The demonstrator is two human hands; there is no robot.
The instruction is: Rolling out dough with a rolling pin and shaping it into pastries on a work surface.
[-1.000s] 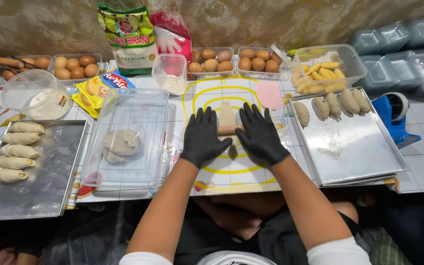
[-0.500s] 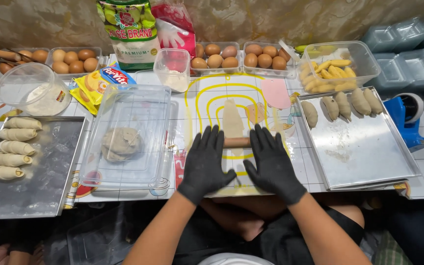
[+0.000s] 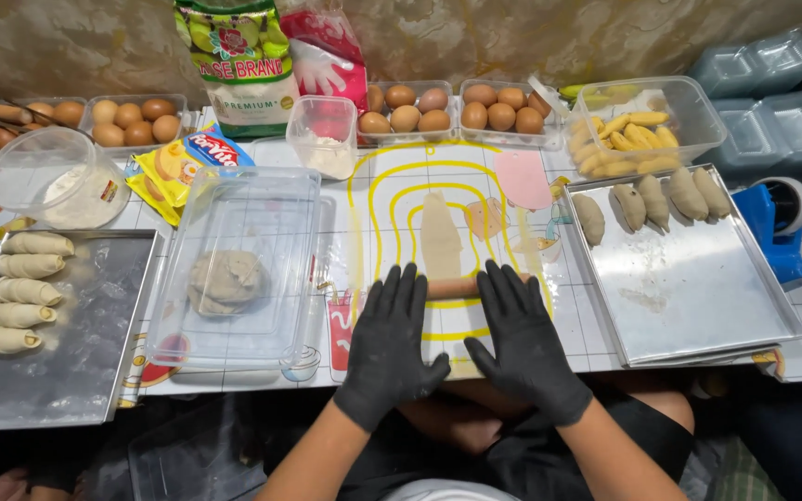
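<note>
Both my hands wear black gloves and press flat on a wooden rolling pin point(image 3: 452, 287) near the table's front edge. My left hand point(image 3: 390, 341) covers the pin's left end, my right hand point(image 3: 523, 343) its right end. Just beyond the pin lies a long, thin strip of pale dough point(image 3: 439, 237), rolled out on a clear mat with yellow lines point(image 3: 392, 186).
A clear tub point(image 3: 243, 269) with a dough lump stands left of the mat. Metal trays hold shaped dough rolls at far left point(image 3: 95, 334) and right point(image 3: 689, 278). Egg cartons point(image 3: 447, 111), a flour bag point(image 3: 239, 60), a banana tub point(image 3: 642, 125) and a pink scraper point(image 3: 522, 179) lie behind.
My hands drew the rolling pin back toward me over the dough, which now lies as a longer, flatter strip beyond the pin.
</note>
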